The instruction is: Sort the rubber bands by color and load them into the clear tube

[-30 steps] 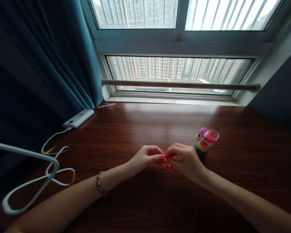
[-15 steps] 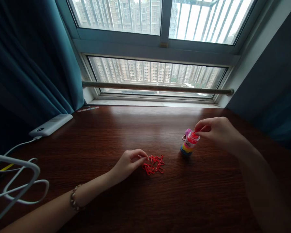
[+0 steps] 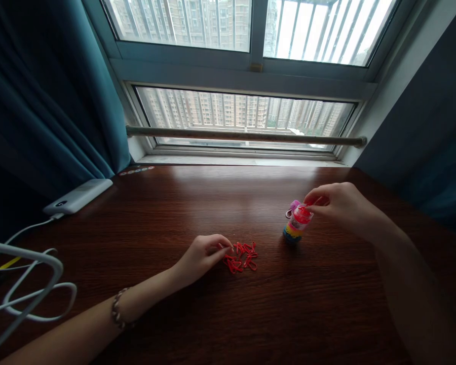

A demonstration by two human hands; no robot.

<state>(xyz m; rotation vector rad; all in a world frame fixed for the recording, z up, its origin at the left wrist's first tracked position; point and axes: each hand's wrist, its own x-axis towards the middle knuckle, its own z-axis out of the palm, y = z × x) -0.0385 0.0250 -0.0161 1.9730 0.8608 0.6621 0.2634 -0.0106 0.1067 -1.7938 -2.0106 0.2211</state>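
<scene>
brown table (image 3: 197,203): left hand (image 3: 201,257) at near red bands (image 3: 234,265), right hand (image 3: 344,207) at the jar (image 3: 297,223) farther right; grips unclear

Your left forearm (image 3: 146,300) slanting in from lower left, your left hand (image 3: 200,258) with fingers (image 3: 217,238) curled toward the thumb (image 3: 218,255), your right hand (image 3: 344,205) farther forward, likewise curled.

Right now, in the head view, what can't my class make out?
All in the head view:
Jar: its print, too small to read.
Right hand: whether it holds anything, its fingers block the view.
Left hand: likewise, too small to tell.
Red loops: exact count, hidden where they overlap.
Cable: where it leads, cut off by the left edge.
</scene>
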